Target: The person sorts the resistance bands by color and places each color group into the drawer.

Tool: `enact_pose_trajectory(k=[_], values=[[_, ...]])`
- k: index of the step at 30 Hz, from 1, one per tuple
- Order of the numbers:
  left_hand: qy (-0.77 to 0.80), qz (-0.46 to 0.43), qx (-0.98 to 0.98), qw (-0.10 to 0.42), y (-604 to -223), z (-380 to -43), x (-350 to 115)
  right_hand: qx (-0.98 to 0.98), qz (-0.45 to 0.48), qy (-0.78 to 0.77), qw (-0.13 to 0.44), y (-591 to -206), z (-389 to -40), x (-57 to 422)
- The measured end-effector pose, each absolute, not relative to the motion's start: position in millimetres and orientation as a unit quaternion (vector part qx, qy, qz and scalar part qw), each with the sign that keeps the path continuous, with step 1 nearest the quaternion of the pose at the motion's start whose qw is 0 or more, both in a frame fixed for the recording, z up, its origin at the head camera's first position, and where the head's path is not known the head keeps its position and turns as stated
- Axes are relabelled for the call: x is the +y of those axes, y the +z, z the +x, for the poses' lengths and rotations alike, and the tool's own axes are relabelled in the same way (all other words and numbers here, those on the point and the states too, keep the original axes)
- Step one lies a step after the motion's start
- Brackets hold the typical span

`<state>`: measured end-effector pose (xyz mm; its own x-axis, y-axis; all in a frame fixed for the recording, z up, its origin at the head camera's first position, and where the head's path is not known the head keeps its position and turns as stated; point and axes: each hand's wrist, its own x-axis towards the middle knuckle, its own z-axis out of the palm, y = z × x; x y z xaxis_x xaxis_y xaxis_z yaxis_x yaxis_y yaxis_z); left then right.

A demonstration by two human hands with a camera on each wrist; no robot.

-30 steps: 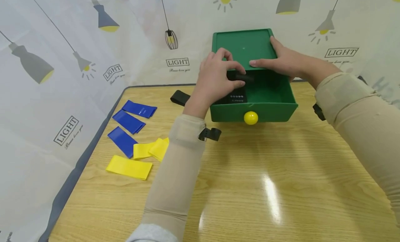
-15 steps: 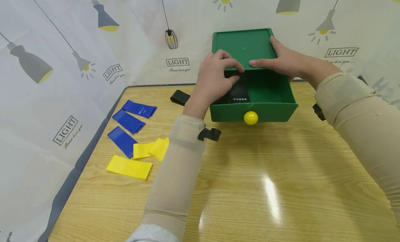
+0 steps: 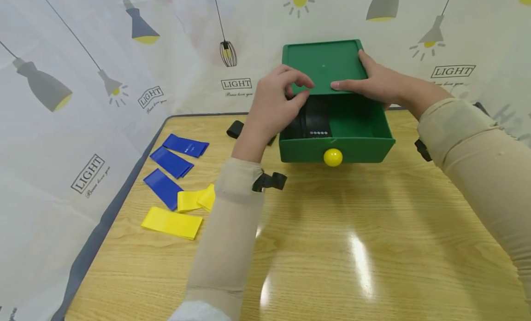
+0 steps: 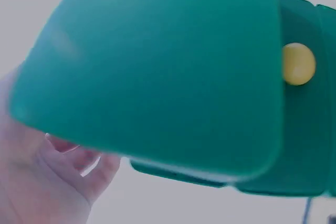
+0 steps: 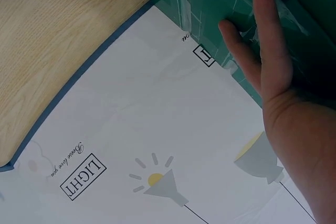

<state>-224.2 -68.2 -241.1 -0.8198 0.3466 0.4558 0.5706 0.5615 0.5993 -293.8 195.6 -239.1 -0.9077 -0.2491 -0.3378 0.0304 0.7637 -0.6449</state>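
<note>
A green drawer box (image 3: 323, 65) stands against the back wall, its drawer (image 3: 307, 150) pulled out toward me by a yellow ball knob (image 3: 333, 157). Inside the drawer's left half lie flat black bands (image 3: 318, 118), one printed with white dots. My left hand (image 3: 275, 97) hovers over the drawer's left rim, fingers loosely bent, nothing between thumb and forefinger. My right hand (image 3: 383, 84) rests on the box's right top corner, thumb along the top; in the right wrist view its fingers (image 5: 270, 35) lie straight against the box's side.
Blue bands (image 3: 172, 162) lie at the table's left, with yellow bands (image 3: 172, 222) nearer me. A black loop (image 3: 234, 129) shows behind my left wrist. The wooden table (image 3: 332, 242) ends at a printed curtain (image 3: 186, 72) behind and to the left.
The left hand has let the black band down into the drawer, then drawn back up and left with its fingers free. The right hand has stayed on the box.
</note>
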Motion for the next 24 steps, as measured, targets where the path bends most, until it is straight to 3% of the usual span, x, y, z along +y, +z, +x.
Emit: enact_pose_trajectory(k=[5, 15, 24], values=[[-0.363, -0.281, -0.882, 0.110, -228, -207, -67, 0.916, -0.062, -0.338, 0.206, -239, -294, 195], [-0.388, -0.271, -0.878, -0.072, -220, -203, -53, 0.910, -0.069, -0.349, 0.211, -240, -293, 195], [-0.372, -0.259, -0.881, -0.136, -218, -211, -44, 0.911, -0.073, -0.348, 0.210, -239, -292, 196]])
